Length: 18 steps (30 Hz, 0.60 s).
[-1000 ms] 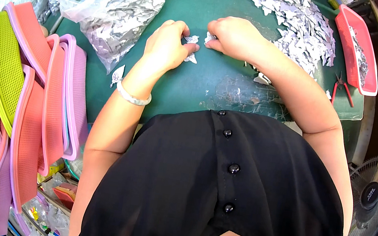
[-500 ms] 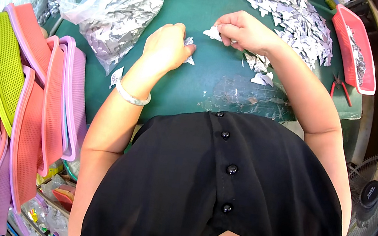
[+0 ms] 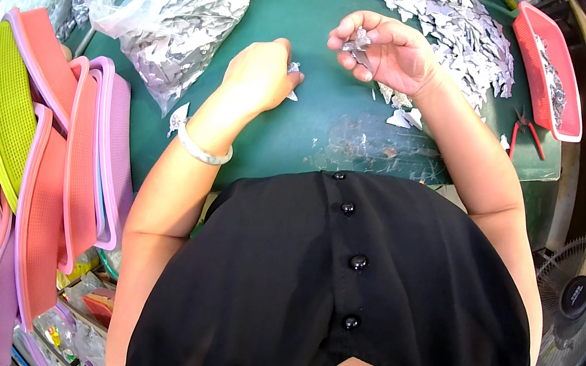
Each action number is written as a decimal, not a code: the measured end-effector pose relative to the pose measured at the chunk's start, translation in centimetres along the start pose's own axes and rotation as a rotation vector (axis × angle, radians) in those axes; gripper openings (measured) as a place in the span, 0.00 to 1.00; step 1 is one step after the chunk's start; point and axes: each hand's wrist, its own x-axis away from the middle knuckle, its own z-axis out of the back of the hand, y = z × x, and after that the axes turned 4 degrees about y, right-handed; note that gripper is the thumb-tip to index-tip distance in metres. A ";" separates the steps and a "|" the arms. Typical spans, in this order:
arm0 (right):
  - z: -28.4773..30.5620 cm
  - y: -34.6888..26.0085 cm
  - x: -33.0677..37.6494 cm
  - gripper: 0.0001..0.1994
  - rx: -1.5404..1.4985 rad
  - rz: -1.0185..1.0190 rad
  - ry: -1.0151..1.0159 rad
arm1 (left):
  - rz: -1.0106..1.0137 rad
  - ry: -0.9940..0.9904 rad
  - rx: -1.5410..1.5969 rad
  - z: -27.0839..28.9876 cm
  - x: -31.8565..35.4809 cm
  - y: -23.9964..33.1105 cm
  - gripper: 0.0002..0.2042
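Note:
My left hand [image 3: 262, 74] rests on the green table mat [image 3: 330, 128], fingers curled over a small silver butterfly-shaped piece [image 3: 294, 69]. A white bangle [image 3: 200, 149] circles that wrist. My right hand [image 3: 386, 50] is lifted a little above the mat, palm turned up, with several silver pieces [image 3: 359, 42] pinched in its fingers. A big heap of the same silver pieces [image 3: 457, 26] lies just beyond the right hand. A few loose ones [image 3: 401, 117] lie under the right wrist.
A clear plastic bag [image 3: 175, 9] full of silver pieces lies at the upper left. Stacked pink, coral and lime plastic trays [image 3: 36, 147] lean at the left. A red tray [image 3: 555, 77] sits at the right, red-handled pliers [image 3: 528, 135] beside it. A fan [image 3: 576, 298] stands lower right.
My right hand has pulled away from the left, moved up and to the right, and turned palm up with silver pieces in it. The left hand stays in place on the mat.

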 end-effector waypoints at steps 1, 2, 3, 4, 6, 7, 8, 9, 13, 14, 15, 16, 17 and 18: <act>-0.3 0.1 -0.1 0.09 0.032 -0.006 0.022 | 0.000 -0.024 0.011 0.0 -0.2 -0.1 0.15; -0.6 0.2 -0.3 0.09 0.144 -0.034 0.070 | 0.000 -0.048 0.021 0.0 -0.4 -0.2 0.14; -0.8 0.4 -0.4 0.09 0.257 -0.061 0.118 | -0.007 -0.067 0.016 0.0 -0.6 -0.3 0.14; -1.2 0.6 -0.5 0.09 0.369 -0.087 0.166 | -0.015 -0.086 0.011 0.0 -0.7 -0.4 0.14; -3.6 0.4 -0.3 0.09 0.824 -0.176 0.210 | -0.030 -0.094 -0.017 0.1 -0.7 -0.1 0.14; -3.1 1.5 -0.6 0.09 1.044 0.030 0.093 | -0.038 -0.083 -0.040 0.4 -0.6 0.3 0.13; -2.6 2.5 -1.0 0.08 1.254 0.244 -0.030 | -0.045 -0.071 -0.063 0.5 -0.5 0.5 0.12; -3.7 2.4 -0.8 0.07 1.363 0.165 -0.041 | -0.068 -0.059 -0.037 0.5 -0.5 0.1 0.12; -5.3 3.3 -0.8 0.08 1.680 0.244 -0.076 | -0.040 -0.070 0.199 0.7 -0.3 -2.2 0.11; -5.3 3.8 -0.8 0.09 1.730 0.275 -0.086 | -0.002 -0.087 0.291 1.0 -0.2 -2.7 0.12; -5.5 4.2 -0.8 0.10 1.778 0.308 -0.097 | 0.037 -0.104 0.382 1.2 0.0 -3.3 0.13; -6.0 4.5 -0.8 0.11 1.807 0.287 -0.112 | 0.064 -0.103 0.440 1.2 0.1 -3.9 0.13; -6.6 4.8 -0.8 0.11 1.837 0.266 -0.128 | 0.091 -0.101 0.498 0.9 0.3 -4.7 0.13; -6.9 5.0 -0.9 0.12 1.868 0.242 -0.144 | 0.117 -0.099 0.558 0.6 0.5 -5.3 0.14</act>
